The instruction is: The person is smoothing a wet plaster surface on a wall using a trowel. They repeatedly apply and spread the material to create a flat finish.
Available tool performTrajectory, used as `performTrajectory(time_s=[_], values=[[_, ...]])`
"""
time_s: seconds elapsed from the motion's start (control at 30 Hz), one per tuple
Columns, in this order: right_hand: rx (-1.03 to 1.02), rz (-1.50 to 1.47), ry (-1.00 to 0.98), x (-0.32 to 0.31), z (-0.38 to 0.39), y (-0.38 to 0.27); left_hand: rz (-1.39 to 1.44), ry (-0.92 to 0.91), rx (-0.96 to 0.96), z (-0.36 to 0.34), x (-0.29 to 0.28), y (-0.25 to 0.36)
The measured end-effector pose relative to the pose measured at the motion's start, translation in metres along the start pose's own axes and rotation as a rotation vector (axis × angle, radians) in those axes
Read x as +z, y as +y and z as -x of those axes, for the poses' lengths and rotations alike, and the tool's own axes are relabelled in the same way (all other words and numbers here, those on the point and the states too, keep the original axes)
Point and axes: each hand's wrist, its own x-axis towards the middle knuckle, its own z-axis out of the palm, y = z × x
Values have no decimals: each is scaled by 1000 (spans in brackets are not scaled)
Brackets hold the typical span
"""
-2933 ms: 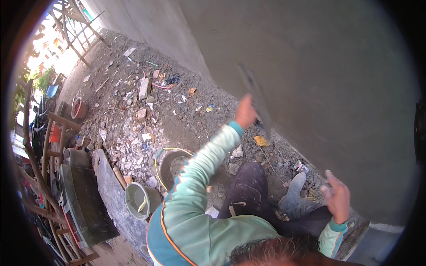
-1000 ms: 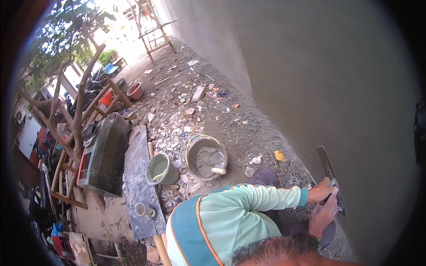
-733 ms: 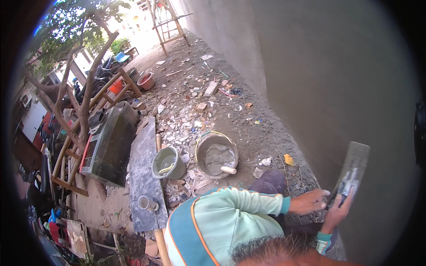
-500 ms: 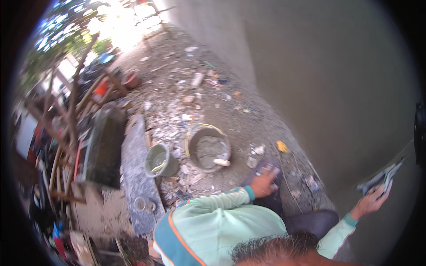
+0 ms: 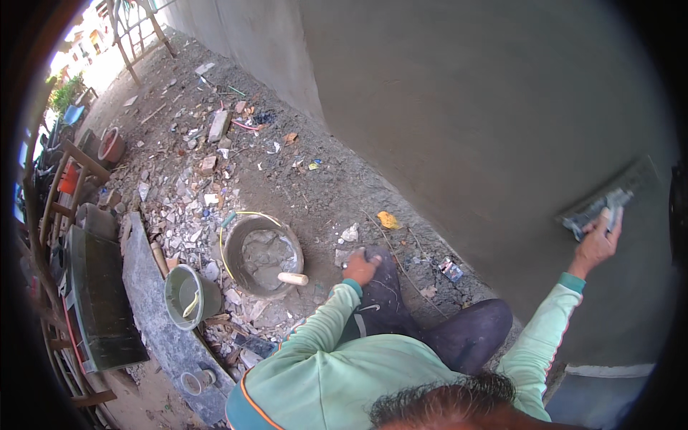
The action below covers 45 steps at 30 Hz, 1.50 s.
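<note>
My right hand (image 5: pixel 598 240) is closed around the handle of a plastering trowel (image 5: pixel 609 193). Its flat blade lies against the grey, freshly rendered wall (image 5: pixel 466 107). My left hand (image 5: pixel 360 266) rests on my bent knee (image 5: pixel 383 279), holding nothing, its fingers partly out of sight over the far side. Left of that knee stands a bucket (image 5: pixel 297 247) of wet grey mortar (image 5: pixel 269 251); a tool's pale handle (image 5: pixel 293 279) sticks out over its rim. Beside it is a smaller green bucket (image 5: pixel 208 297) with a pale yellowish thing inside.
A long grey board (image 5: pixel 154 308) lies at the left, with a small cup (image 5: pixel 193 382) on it. A dark tank-like box (image 5: pixel 104 301) and wooden poles (image 5: pixel 54 193) stand beyond. Rubble (image 5: pixel 175 215) covers the ground; a yellow leaf (image 5: pixel 388 220) lies near the wall base.
My right hand and the trowel have moved up along the wall. My left hand stays on the knee. The view has swung to the right, so the buckets appear further left.
</note>
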Motion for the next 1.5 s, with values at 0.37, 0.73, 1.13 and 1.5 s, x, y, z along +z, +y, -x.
performTrajectory(time_s=[0.37,0.73,1.13,1.5], values=[[-277,12,-622,324,150,-63,-309,588,85,-73,8,-177],[-451,307,-1032,596,267,-101,-206,486,-77,-67,-11,-160],[-670,720,-1458,631,342,-1,-97,498,1,-77,-5,-173],[-1307,951,-1368,487,288,27,70,521,48,-76,0,-179]])
